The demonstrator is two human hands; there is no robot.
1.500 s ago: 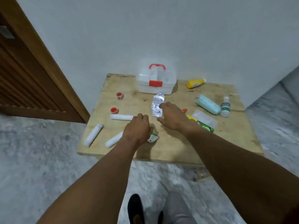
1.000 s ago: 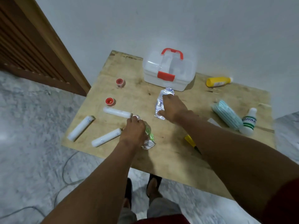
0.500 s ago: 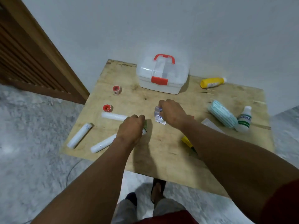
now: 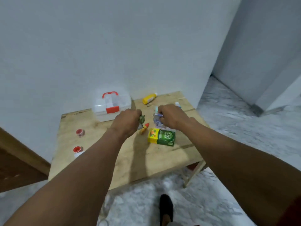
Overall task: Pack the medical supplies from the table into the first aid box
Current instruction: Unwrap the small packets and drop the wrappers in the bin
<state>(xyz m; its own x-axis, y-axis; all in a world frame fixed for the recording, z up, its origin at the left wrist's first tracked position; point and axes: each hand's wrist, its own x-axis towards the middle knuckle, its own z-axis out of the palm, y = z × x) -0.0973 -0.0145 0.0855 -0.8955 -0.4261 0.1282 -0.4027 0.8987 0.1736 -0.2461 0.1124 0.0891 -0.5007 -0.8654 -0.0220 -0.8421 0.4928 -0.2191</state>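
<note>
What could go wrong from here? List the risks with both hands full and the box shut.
1. The first aid box looks closed, its red latch down. The left hand grips a green foil packet and the right hand a silver blister strip, so neither is free to open it.
2. Both packets are pinched only at the fingertips and could slip.
3. The orange tube and green-and-yellow carton lie just below the hands and could be knocked.
</note>
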